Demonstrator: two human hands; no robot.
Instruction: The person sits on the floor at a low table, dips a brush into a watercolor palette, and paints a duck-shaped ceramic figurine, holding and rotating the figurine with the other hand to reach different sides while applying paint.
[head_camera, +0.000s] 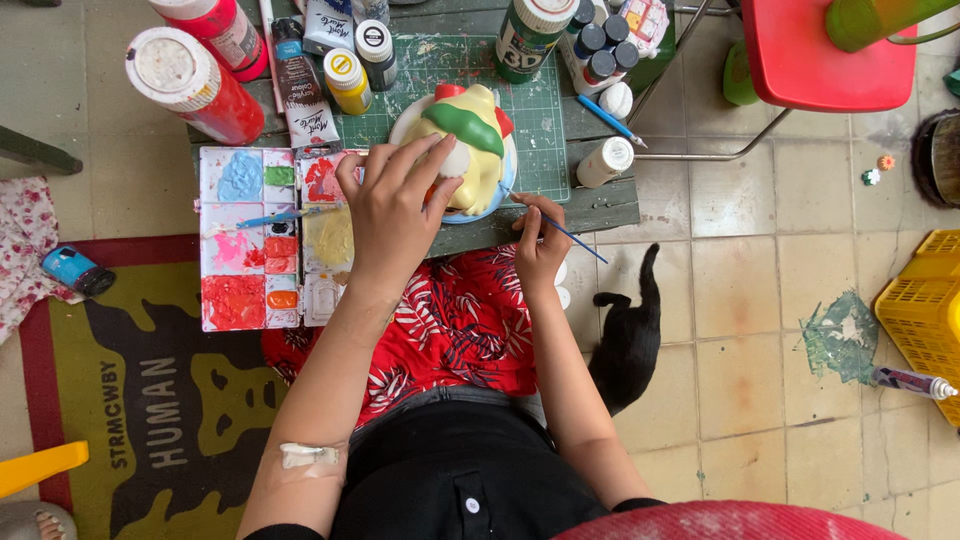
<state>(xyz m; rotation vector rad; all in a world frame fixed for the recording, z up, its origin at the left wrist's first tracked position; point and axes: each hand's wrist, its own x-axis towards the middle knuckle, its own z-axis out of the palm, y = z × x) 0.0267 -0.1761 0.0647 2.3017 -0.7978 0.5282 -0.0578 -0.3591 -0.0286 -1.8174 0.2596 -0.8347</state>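
Figurine: a rounded, smooth moulded piece, pale yellow with a glossy green band and red bits at its top, sitting on a round plate upon a gridded green cutting mat, near the front edge of the weathered wooden tabletop.

Far left on the floor lies a small blue bottle beside flowered cloth, and a rug with red border. On the tabletop's left end lie two fat red paint jars with white lids, then a rectangular white plastic palette of square wells smeared with blue, green, pink, red, orange and cream paint; a thin brush rests across it. Behind it lie soft paint tubes and small capped bottles.

The left hand lies spread over the figurine's near side, fingers curved against it, steadying it. The right hand pinches a slim blue paintbrush, tip touching the figurine's lower right edge. Further back stand a green jar and a cluster of dark-capped bottles; a white cylinder lies just right of the mat.

Below the tabletop, a red leaf-print cloth covers the lap. A black cat lies on the tiled floor. At the right stand a red chair and yellow perforated crate.
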